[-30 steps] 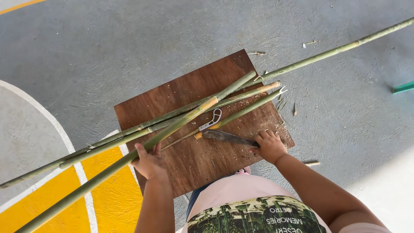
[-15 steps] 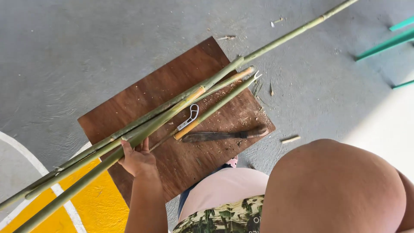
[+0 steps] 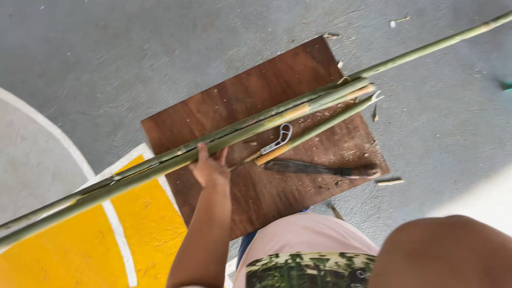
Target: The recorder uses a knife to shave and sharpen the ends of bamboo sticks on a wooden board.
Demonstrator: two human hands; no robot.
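My left hand point(image 3: 210, 169) grips a bundle of long green bamboo poles point(image 3: 133, 173) that lie slantwise over a brown wooden board point(image 3: 240, 101) on the floor. A thinner split bamboo strip point(image 3: 314, 130) rests just beside the bundle, with a small white metal hook point(image 3: 280, 140) against it. A dark-bladed knife point(image 3: 314, 169) lies flat on the board to the right of my hand, and nothing touches it. My right hand is out of view; only a blurred part of a bare limb point(image 3: 442, 250) fills the lower right corner.
The board sits on a grey concrete floor point(image 3: 133, 48) painted with a white curved line point(image 3: 48, 128) and a yellow patch point(image 3: 69, 250). Bamboo chips point(image 3: 390, 182) lie about the board's right edge. One long pole point(image 3: 453, 38) reaches to the upper right.
My right hand has let go of the knife, which now lies on the board, and has left the view. My left hand has stayed on the bamboo bundle.
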